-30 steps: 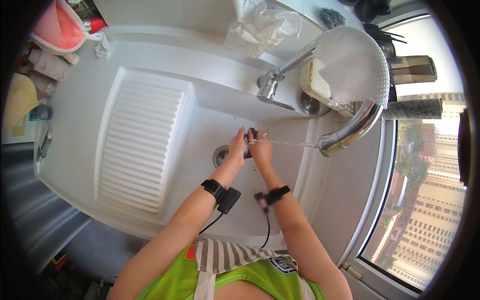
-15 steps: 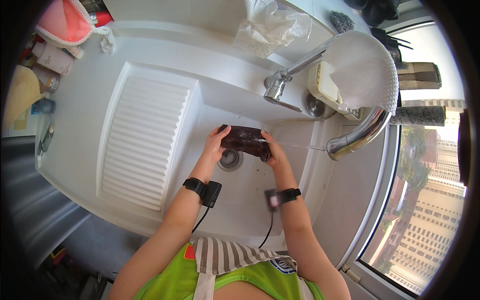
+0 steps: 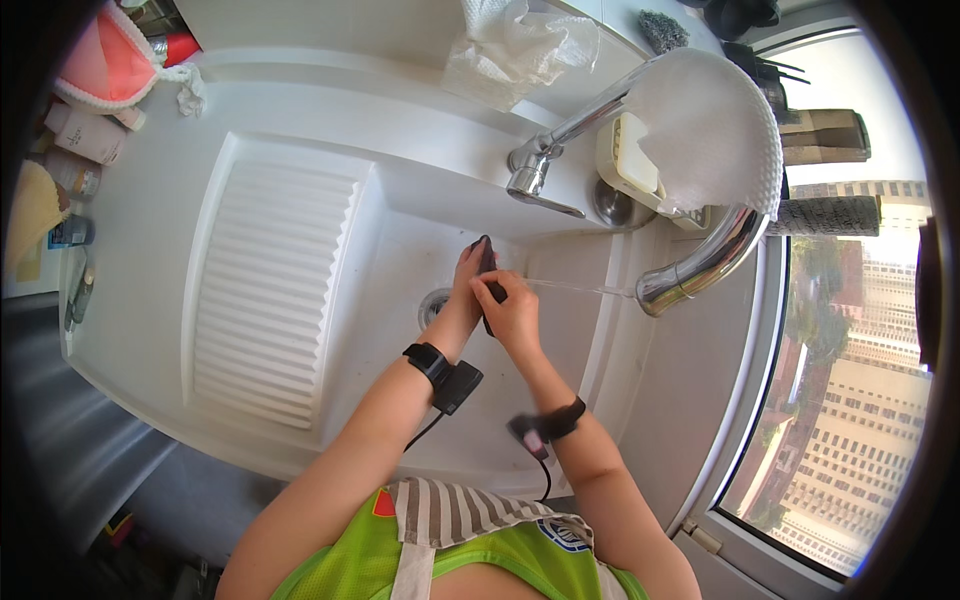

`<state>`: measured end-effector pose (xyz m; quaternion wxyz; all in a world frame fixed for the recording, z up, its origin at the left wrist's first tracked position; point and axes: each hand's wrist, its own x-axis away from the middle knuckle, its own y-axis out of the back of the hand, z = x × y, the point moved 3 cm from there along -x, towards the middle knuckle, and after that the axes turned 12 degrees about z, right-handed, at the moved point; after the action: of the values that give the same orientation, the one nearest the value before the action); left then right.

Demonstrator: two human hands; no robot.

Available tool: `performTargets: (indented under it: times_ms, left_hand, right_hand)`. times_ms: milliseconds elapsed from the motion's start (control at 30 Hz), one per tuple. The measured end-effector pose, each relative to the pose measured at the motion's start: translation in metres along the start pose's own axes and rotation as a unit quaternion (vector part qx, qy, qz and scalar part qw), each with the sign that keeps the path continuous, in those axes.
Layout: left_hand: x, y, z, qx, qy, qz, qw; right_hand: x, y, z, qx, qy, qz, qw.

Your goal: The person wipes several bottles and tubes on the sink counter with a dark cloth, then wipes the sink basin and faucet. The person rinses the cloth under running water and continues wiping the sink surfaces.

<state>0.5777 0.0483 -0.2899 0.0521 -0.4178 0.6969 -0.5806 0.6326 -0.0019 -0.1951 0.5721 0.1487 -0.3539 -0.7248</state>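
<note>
Over the white sink [image 3: 400, 260], my left hand [image 3: 463, 295] and my right hand [image 3: 515, 312] are together, both closed on a dark brown wet cloth [image 3: 486, 256]. The cloth is bunched into a narrow upright strip between them, its upper end sticking out above my left fingers and a bit showing below. What kind of cloth it is I cannot tell. From the curved chrome faucet [image 3: 662, 291] at the right, a thin stream of water runs left toward my right hand. My left wrist partly covers the drain [image 3: 433, 306].
A ribbed white washboard [image 3: 270, 290] is built in left of the basin. A soap dish [image 3: 632, 160] and a metal cup [image 3: 615, 205] stand behind the faucet, with crumpled paper towel [image 3: 515, 50] at the back. Bottles [image 3: 88, 133] and a pink bra [image 3: 105, 62] crowd the far left.
My hands have come together from the cloth's two ends. The cloth, earlier spread flat and wide between them, is now gathered and turned upright. The view has shifted slightly.
</note>
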Motion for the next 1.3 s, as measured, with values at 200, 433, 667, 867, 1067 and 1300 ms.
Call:
performTargets:
  times_ms: [200, 433, 667, 867, 1067, 1300]
  left_hand:
    - [0.007, -0.026, 0.020, -0.118, 0.040, -0.107, 0.986]
    - [-0.007, 0.005, 0.004, -0.031, 0.025, -0.080, 0.996]
    - [0.005, -0.001, -0.011, -0.034, 0.107, -0.029, 0.993]
    - [-0.010, 0.012, -0.076, -0.155, 0.054, 0.023, 0.986]
    - [0.000, 0.016, -0.081, -0.175, 0.066, 0.079, 0.979]
    - [0.023, -0.013, -0.017, 0.145, 0.160, 0.008, 0.976]
  right_hand:
    - [-0.048, 0.016, -0.038, 0.060, -0.146, -0.041, 0.987]
    - [-0.021, -0.018, -0.022, 0.064, 0.004, -0.041, 0.997]
    - [-0.055, -0.014, -0.085, -0.175, -0.237, 0.073, 0.953]
    - [-0.010, 0.021, -0.069, -0.475, -0.203, 0.295, 0.804]
    - [-0.043, 0.103, -0.036, -0.430, -0.176, 0.353, 0.812]
    - [-0.036, 0.069, -0.024, -0.479, -0.125, 0.207, 0.844]
